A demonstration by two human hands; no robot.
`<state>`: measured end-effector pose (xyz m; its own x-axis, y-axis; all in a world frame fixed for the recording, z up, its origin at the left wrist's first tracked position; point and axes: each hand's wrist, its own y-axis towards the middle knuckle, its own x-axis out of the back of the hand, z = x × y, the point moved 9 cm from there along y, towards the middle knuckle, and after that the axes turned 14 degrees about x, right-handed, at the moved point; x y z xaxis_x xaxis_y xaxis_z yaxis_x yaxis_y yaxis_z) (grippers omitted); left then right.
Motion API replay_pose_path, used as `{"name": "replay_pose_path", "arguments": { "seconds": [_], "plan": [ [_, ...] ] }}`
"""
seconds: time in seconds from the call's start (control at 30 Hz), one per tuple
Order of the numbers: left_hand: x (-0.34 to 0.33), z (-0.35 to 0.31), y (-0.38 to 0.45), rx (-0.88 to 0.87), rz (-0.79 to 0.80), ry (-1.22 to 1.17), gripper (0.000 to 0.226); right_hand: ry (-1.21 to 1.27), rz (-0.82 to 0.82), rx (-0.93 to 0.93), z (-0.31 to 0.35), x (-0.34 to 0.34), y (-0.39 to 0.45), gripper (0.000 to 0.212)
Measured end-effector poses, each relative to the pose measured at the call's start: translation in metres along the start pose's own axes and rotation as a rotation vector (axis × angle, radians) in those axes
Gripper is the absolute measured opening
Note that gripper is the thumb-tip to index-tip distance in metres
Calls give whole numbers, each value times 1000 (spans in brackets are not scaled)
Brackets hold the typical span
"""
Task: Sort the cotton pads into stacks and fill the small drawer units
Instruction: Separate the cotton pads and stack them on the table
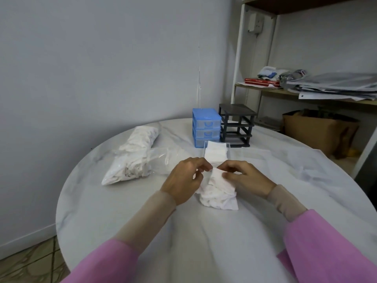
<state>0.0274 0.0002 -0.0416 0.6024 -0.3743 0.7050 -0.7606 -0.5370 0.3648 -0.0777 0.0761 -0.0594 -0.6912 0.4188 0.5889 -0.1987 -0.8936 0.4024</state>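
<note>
A loose heap of white cotton pads (219, 196) lies on the round white table (122, 211) in front of me. My left hand (183, 178) and my right hand (244, 177) meet over the top of the heap, and both pinch a cotton pad (216, 175) between them. Just beyond my hands stands a clear pulled-out drawer (216, 152) with a neat stack of pads in it. Behind that stand a blue drawer unit (206, 127) with its drawers in and a black drawer frame (236, 124) with bare slots.
A clear plastic bag (132, 158) full of cotton pads lies at the left of the table. At the right stands a shelf (306, 92) with books and papers, and a cardboard box (318, 129) on the floor below it. The wall is close behind the table.
</note>
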Motion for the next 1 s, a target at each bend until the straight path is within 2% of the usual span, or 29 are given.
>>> {"name": "replay_pose_path", "arguments": {
  "seconds": [0.1,0.33,0.43,0.6,0.7,0.77,0.83,1.0],
  "plan": [
    [-5,5,5,73,34,-150,34,35,44,-16,-2,0,0,32],
    [-13,18,19,250,58,-400,29,152,-18,-36,-11,8,15,35],
    [-19,27,21,363,109,-650,24,221,-123,-15,-13,16,23,34],
    [-26,24,21,430,179,-841,21,336,-327,26,-10,23,24,26],
    [-26,22,19,459,222,-898,28,342,-483,40,-11,32,19,25],
    [-30,23,19,473,254,-912,41,335,-599,35,-11,40,13,23],
    [-30,26,21,454,220,-874,47,355,-676,19,-12,43,7,22],
    [-11,31,25,359,50,-794,15,388,-673,37,-10,33,7,25]
  ]
}}
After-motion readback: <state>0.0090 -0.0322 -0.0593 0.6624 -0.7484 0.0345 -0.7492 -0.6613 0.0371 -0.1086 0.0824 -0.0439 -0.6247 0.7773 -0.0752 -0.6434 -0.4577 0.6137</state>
